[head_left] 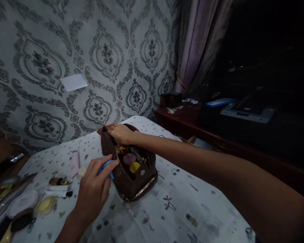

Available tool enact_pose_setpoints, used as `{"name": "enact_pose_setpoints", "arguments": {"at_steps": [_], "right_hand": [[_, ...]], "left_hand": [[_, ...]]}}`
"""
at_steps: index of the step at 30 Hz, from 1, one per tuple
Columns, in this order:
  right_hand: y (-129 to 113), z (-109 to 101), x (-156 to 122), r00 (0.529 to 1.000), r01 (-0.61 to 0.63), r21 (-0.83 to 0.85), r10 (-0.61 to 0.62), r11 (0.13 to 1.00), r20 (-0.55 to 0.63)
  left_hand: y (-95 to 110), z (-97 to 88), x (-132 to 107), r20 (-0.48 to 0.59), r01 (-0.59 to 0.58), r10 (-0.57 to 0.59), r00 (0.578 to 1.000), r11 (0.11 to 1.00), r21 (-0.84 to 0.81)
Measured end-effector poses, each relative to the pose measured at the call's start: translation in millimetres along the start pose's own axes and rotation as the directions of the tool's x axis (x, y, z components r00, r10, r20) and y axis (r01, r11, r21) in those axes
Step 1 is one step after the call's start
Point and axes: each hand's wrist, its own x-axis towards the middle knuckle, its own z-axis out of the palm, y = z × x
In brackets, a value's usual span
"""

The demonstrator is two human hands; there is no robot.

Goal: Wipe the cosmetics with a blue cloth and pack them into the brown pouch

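Observation:
A dark brown handbag [136, 182] with a gold zip sits on the printed sheet, its top gaping. Inside it show a round mauve item [129, 158], a round yellow item [135, 167] and some small orange pieces. My right hand [123, 133] reaches across the bag, its fingers curled over the far rim. Near the bag's left side, my left hand [95, 180] has its fingers closed round a crumpled blue thing [105, 166], mostly hidden by the fingers. A pink tube [75, 163] lies on the sheet beyond this hand.
Several cosmetics lie at the left, among them a small dark bottle with a gold cap [58, 181], a yellow round pot [47, 205] and a pale compact [22, 203]. A dark red table [177, 118] stands at the right. The patterned wall [106, 60] rises behind.

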Motion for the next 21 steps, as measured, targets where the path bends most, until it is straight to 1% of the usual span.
{"name": "enact_pose_setpoints", "arguments": {"at_steps": [3, 6, 13, 17, 21], "right_hand": [[-1.6, 2.0, -3.1, 0.999, 0.024, -0.023, -0.023, 0.999, 0.047], [-3.7, 5.2, -2.9, 0.995, 0.057, -0.006, -0.057, 0.998, 0.083], [-5.6, 12.1, -0.4, 0.971, 0.177, 0.028, -0.179, 0.984, 0.156], [-4.4, 14.2, -1.8, 0.961, 0.2, 0.051, -0.206, 0.979, 0.187], [-3.1, 19.9, -3.9, 0.954, 0.211, 0.124, -0.232, 0.97, 0.19]], "left_hand": [[-0.6, 0.7, -0.5, 0.002, -0.005, 0.005, 1.0, 1.0, -0.005], [-1.0, 1.2, -1.3, 0.007, -0.006, 0.007, 1.0, 1.0, -0.009], [-1.1, 0.0, -1.3, 0.01, 0.002, -0.002, 1.0, 1.0, 0.004], [-0.9, -0.4, -0.5, -0.002, -0.005, 0.005, 1.0, 1.0, 0.004], [-0.6, -0.1, 0.0, -0.017, -0.017, 0.017, 1.0, 1.0, 0.008]]}}
